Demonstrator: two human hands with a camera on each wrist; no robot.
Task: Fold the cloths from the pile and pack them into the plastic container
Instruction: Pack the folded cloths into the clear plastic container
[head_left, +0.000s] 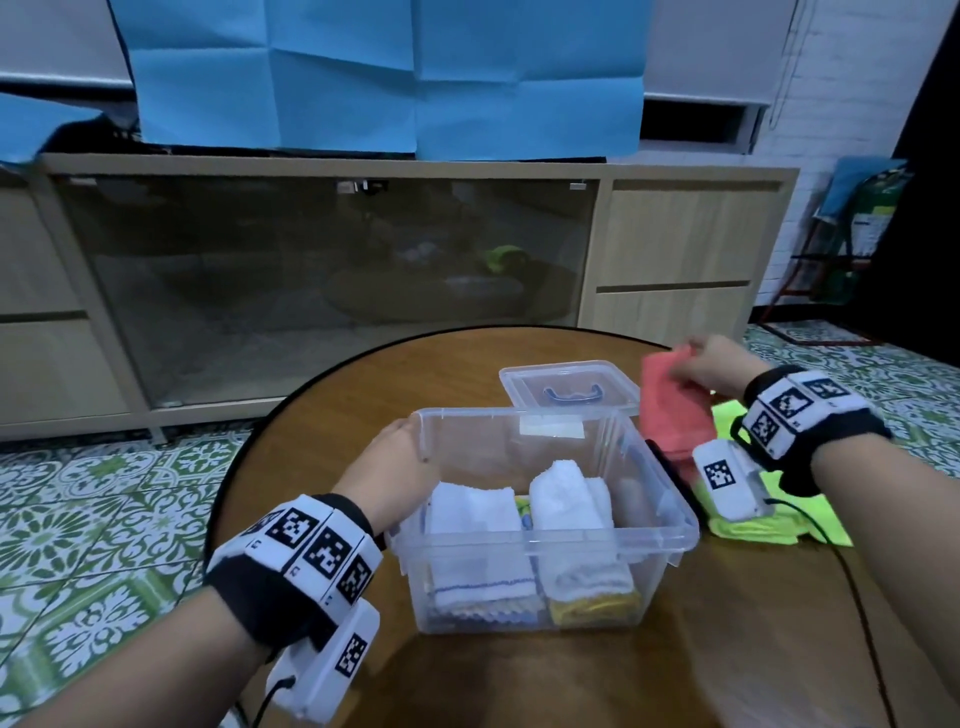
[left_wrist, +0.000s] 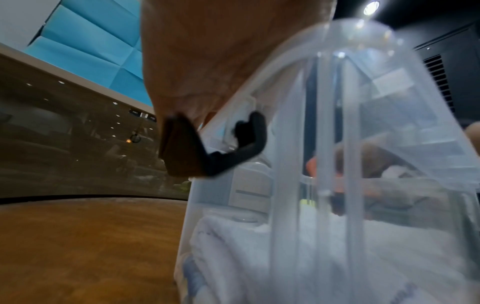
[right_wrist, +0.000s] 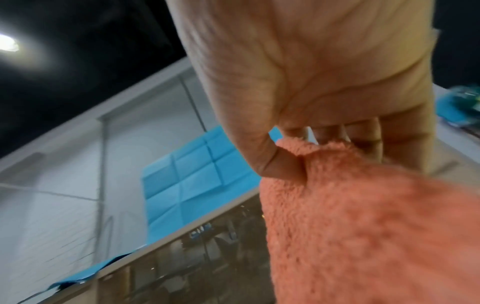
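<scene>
Coral cloth (right_wrist: 363, 216) pinched by right hand (right_wrist: 298, 72), closest from the wrist

Container mouth: open plastic container (head_left: 655, 483), lid (head_left: 569, 387) set behind it.
Inside: folded white cloths (head_left: 524, 512) fill left and middle; right end free.
Left rim: left hand (head_left: 396, 457) there.
Bench (head_left: 332, 415): bare on the left.

The room is dim, lit by a round ceiling lamp (right_wrist: 7, 44) that flares with a soft halo in the right wrist view. Both wrist views are motion-blurred and bent at the edges, the pink cloth (right_wrist: 363, 226) smeared; the head view is sharper, its straight lines bowed.
</scene>
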